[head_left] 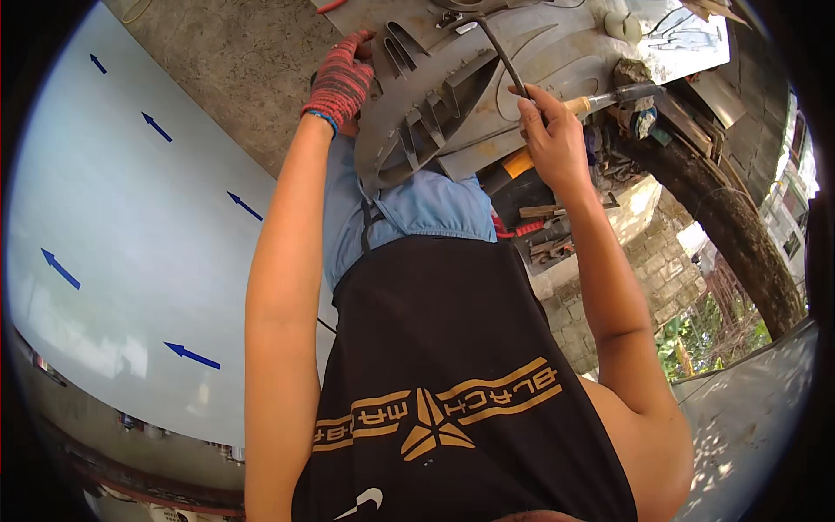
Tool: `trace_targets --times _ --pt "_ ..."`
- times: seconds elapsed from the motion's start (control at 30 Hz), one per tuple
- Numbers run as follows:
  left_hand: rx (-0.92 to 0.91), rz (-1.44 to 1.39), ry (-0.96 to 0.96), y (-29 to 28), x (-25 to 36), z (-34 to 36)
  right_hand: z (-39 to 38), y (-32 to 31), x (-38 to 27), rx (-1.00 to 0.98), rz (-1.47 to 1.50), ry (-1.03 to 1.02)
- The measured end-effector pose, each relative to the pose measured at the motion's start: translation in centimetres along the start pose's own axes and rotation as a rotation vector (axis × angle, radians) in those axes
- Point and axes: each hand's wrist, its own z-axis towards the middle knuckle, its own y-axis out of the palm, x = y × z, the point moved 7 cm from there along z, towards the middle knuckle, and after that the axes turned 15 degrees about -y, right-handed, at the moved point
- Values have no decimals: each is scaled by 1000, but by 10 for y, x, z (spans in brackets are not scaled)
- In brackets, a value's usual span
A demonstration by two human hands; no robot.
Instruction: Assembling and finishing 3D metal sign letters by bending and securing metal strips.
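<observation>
A large grey metal piece [426, 113] with curved edges and several short upright strips rests against my lap. At its left edge, my left hand [341, 80], in a red and black knitted glove, is closed on the rim. My bare right hand [553, 130] is closed round the lower end of a dark thin metal rod [503, 52], which slants up and left over the piece. Past this hand runs a yellow-handled tool [518, 163]; its kind and whether my fingers touch it, I cannot tell.
A pale sheet [148, 217] with blue arrow marks fills the left side. Rough concrete ground [217, 70] lies beyond it. At right are a whitish round container [622, 26], a thick tree trunk [713, 200], loose tools and scraps [552, 235], and a block wall [652, 252].
</observation>
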Motion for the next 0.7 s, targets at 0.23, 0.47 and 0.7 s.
trace_targets --times 0.23,0.47,0.7 --pt "93 224 55 13 4 18 -38 -2 27 129 24 4" --pt "168 405 92 10 11 11 -69 22 80 283 164 173" --pt "279 248 142 9 -6 7 -64 59 110 429 263 185"
